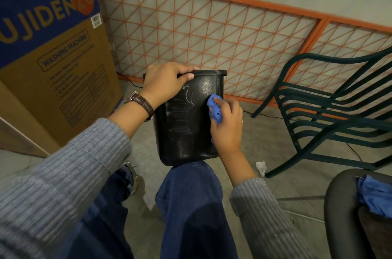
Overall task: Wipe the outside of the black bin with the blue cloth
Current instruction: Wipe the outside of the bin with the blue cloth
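Note:
The black bin (184,127) stands upright on my right knee, its dusty, streaked side facing me. My left hand (163,83) grips the bin's top rim at the left, fingers curled over the edge. My right hand (226,125) holds the bunched blue cloth (215,109) and presses it against the bin's upper right side, just below a pale dusty patch.
A large cardboard washing-machine box (53,57) stands at the left. An orange metal grid (212,35) leans on the wall behind. Stacked dark green chairs (331,105) are at the right. A dark seat with another blue cloth (373,197) sits at lower right. A crumpled tissue (261,167) lies on the floor.

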`<state>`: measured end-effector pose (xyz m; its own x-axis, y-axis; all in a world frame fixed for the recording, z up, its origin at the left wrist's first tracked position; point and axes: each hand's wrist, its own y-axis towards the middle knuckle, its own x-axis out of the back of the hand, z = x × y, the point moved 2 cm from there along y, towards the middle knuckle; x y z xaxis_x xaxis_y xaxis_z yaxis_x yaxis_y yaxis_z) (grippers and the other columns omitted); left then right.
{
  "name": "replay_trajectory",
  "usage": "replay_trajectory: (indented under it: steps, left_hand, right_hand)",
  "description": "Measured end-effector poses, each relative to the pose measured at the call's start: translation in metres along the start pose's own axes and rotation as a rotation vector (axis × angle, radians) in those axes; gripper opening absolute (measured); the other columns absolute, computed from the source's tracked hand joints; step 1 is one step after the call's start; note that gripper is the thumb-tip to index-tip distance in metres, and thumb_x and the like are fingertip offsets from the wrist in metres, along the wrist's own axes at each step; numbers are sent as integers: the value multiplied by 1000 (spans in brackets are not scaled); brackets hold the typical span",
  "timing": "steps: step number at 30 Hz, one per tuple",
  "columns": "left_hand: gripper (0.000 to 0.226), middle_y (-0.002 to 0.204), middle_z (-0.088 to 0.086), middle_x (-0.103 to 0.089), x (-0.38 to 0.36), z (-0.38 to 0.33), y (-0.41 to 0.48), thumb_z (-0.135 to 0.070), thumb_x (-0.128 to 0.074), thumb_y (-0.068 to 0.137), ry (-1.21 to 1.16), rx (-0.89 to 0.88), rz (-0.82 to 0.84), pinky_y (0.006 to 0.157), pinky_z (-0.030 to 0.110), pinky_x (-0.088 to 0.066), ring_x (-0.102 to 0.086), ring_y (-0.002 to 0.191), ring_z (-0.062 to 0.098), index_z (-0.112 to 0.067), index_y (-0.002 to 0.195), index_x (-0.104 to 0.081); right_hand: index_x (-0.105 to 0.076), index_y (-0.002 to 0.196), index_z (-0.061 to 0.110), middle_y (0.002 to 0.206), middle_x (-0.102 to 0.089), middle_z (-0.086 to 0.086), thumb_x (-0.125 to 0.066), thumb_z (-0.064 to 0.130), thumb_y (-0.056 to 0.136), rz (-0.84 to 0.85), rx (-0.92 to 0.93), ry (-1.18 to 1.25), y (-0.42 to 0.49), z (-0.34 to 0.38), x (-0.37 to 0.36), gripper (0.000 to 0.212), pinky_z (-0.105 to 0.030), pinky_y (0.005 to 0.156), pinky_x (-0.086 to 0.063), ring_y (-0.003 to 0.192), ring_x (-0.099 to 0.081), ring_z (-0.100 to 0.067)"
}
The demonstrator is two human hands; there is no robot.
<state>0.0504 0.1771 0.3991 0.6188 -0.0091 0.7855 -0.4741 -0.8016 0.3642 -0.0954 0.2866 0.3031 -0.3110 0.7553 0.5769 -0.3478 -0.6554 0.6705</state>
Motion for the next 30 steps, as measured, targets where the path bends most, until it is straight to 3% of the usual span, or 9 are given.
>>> replay_trajectory:
  steps: [2,6,8,11,15,20,26,30]
  left_hand:
    - [27,119,-12,-63,0,-4,0,-40,-51,91,13,-11,-7,97,38,-40,-53,116,9,-39,117,-60]
    - [27,119,-10,-64,2,2,0,-39,-51,91,-6,0,15,95,33,-41,-53,116,9,-38,117,-60]
    - [29,120,-9,-64,3,7,-2,-39,-51,92,2,7,18,93,30,-41,-53,116,10,-37,119,-59]
    - [28,120,-9,-64,3,2,-3,-38,-51,92,-3,-7,1,92,28,-41,-53,116,10,-36,119,-59]
    - [28,120,-8,-64,2,-5,-2,-37,-50,93,17,-42,-10,88,26,-40,-54,116,10,-35,119,-60]
    - [29,119,-7,-64,3,9,-2,-38,-50,92,-6,-13,10,90,28,-42,-55,114,11,-37,120,-59]
    - [28,120,-12,-63,5,17,-2,-39,-51,92,-50,37,32,86,23,-42,-53,115,8,-40,118,-59]
    - [27,121,-14,-62,5,25,-2,-40,-51,92,-102,92,55,83,21,-41,-53,115,8,-42,118,-59]
  right_hand:
    - [-62,110,10,109,-54,-15,-71,1,71,-19,19,-21,6,10,-3,41,-31,74,-42,94,-50,-29]
    - [-65,112,11,112,-54,-14,-68,3,72,127,301,-93,-16,2,-6,40,-34,72,-41,91,-43,-24]
    - [-65,112,12,110,-55,-15,-70,4,74,145,235,-72,-17,-10,0,39,-35,72,-43,92,-44,-26]
    - [-65,109,13,107,-54,-13,-70,9,77,33,-19,-42,11,-6,3,33,-32,75,-42,96,-44,-27]
    - [-66,107,12,107,-55,-13,-68,7,78,-13,26,-23,43,20,-5,30,-25,74,-33,92,-46,-26]
    - [-65,109,10,109,-54,-16,-63,11,80,217,418,-65,15,3,-3,29,-31,70,-38,92,-41,-24]
    - [-66,107,11,103,-53,-15,-63,17,84,327,298,-24,9,-35,14,24,-38,74,-45,90,-48,-29]
    - [-56,110,21,109,-50,-11,-49,22,84,491,494,-69,-12,-49,24,27,-33,72,-40,90,-42,-23]
